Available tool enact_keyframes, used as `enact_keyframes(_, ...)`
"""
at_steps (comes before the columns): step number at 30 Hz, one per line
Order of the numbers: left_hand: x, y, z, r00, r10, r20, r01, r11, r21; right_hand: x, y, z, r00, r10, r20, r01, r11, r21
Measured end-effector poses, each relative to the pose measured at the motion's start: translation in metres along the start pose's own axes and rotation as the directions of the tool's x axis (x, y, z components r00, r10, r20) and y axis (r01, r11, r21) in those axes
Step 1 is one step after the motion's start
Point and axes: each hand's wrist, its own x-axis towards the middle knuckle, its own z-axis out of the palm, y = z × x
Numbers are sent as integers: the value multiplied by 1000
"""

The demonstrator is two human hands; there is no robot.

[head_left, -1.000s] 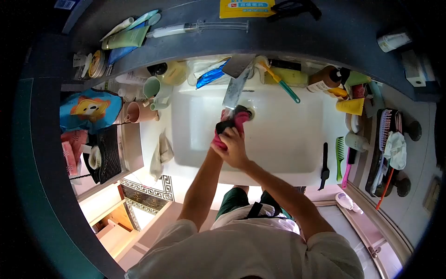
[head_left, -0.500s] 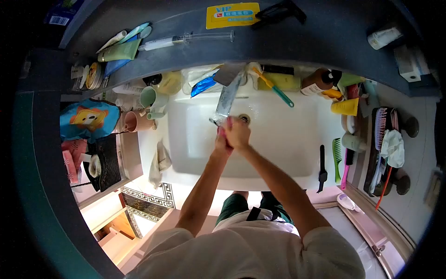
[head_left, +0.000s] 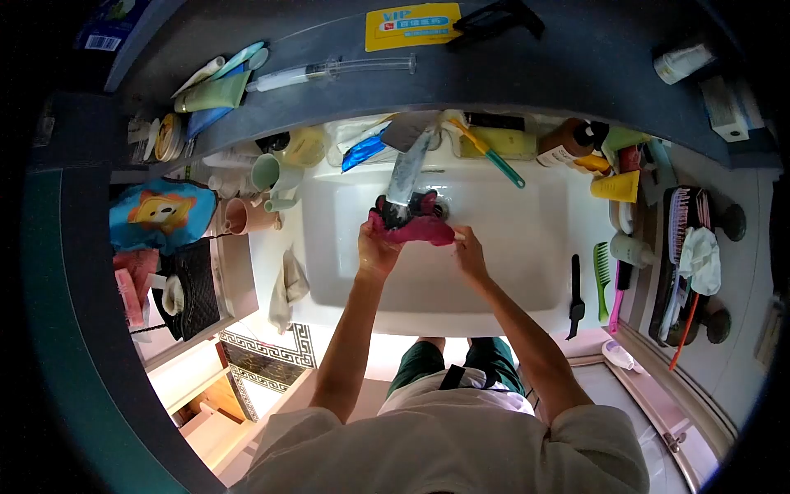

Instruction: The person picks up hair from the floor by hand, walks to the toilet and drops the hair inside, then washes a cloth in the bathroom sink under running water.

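Observation:
A wet pink and black cloth (head_left: 421, 230) is spread between my hands over the sink (head_left: 506, 284), under the faucet (head_left: 406, 173). My left hand (head_left: 376, 249) grips its left end, with the thumb on the pink side. At the right end, my right hand (head_left: 468, 249) pinches the edge between thumb and fingers. Dark parts of the cloth sit directly below the spout. The drain (head_left: 442, 209) is partly covered by it. Whether the cloth is a garment I cannot tell.
On the right rim lie a black watch (head_left: 576, 298) and a green comb (head_left: 601, 280). A beige rag (head_left: 288, 288) hangs on the left rim near a pink cup (head_left: 245, 216). Behind the faucet, a yellow-green brush (head_left: 490, 155) rests beside a brown bottle (head_left: 566, 142).
My hands were pressed together around the bunched cloth. They have moved apart, and the cloth is now opened out beneath the spout.

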Motion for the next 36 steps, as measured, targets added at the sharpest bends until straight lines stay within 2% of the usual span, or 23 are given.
enact_keyframes(1, 1, 1, -1, 999, -46, -16, 46, 998, -37, 8, -12, 4, 999, 28, -25, -26, 998, 62)
enact_keyframes(2, 0, -1, -2, 998, -46, -49, 48, 998, 35, 17, -24, 9, 997, 59, -46, -53, 991, 125)
enact_keyframes(3, -2, -4, 3, 996, -43, -83, 52, 993, 106, 25, -41, 15, 968, 250, -29, -240, 950, 198)
enact_keyframes(5, -7, -6, 14, 993, -75, -89, 91, 977, 194, 40, -76, 25, 806, 590, 42, -569, 755, 324)
enact_keyframes(8, -13, -5, 12, 995, -103, 10, 88, 895, 437, 51, -92, 28, 699, 602, 386, -713, 633, 302)
enact_keyframes(9, -16, -3, 11, 986, -167, 12, 145, 889, 434, 55, -90, 30, 775, 507, 378, -624, 710, 326)
enact_keyframes(11, -25, 1, 9, 995, -97, -15, 90, 843, 530, 63, -82, 37, 885, 298, 357, -427, 827, 367)
enact_keyframes(14, -20, 17, -16, 985, 109, -135, 16, 717, 697, 73, -74, 29, 944, 226, 242, -295, 905, 307)
enact_keyframes(16, -12, 25, -42, 951, 258, -170, -115, 805, 582, 69, -79, 22, 954, 174, 242, -209, 970, 125)
enact_keyframes(17, -12, 23, -50, 935, 297, -196, -118, 778, 617, 71, -73, 21, 953, 126, 277, -141, 989, 36)
enact_keyframes(18, -13, 19, -51, 942, 227, -246, -51, 823, 566, 76, -60, 22, 946, 79, 313, -66, 996, -51)
enact_keyframes(19, -12, 14, -51, 944, 153, -292, 19, 860, 511, 77, -33, 41, 983, 13, 183, -29, 996, 83)
enact_keyframes(21, -4, 1, -58, 937, -73, -342, 192, 924, 329, 58, -44, 70, 988, -151, 17, 147, 976, 159)
enact_keyframes(22, 1, -7, -48, 957, -73, -281, 132, 971, 200, 46, -51, 82, 971, -228, -73, 237, 954, 184)
enact_keyframes(24, 10, -18, -21, 986, -47, -158, 34, 996, -81, 14, -57, 97, 985, -142, -94, 150, 985, 85)
enact_keyframes(26, 17, -20, -26, 997, -11, -75, 23, 987, 162, -23, -80, 104, 988, -72, -138, 39, 973, -228)
enact_keyframes(28, 9, -24, -5, 1000, 11, -20, -2, 912, 411, -48, -100, 100, 973, -227, -40, 208, 940, -271)
enact_keyframes(30, 59, -28, -133, 964, -132, 230, 64, 958, 281, -49, -104, 99, 920, -392, 3, 364, 852, -377)
enact_keyframes(32, 53, -35, -125, 925, -99, 366, 32, 982, 184, -34, -106, 98, 829, -559, 11, 471, 687, -553)
enact_keyframes(33, 50, -39, -116, 899, -79, 431, 22, 991, 135, -20, -109, 94, 907, -420, 6, 326, 693, -643)
enact_keyframes(34, 46, -41, -105, 869, -53, 491, 14, 996, 84, -1, -110, 89, 934, -347, -88, 188, 684, -705)
enact_keyframes(35, 34, -42, -65, 980, -4, 198, -31, 984, 174, 24, -98, 82, 897, -397, -197, 169, 717, -676)
enact_keyframes(36, 22, -43, -31, 991, 82, -110, -49, 961, 274, 40, -103, 73, 893, -339, -295, 87, 775, -626)
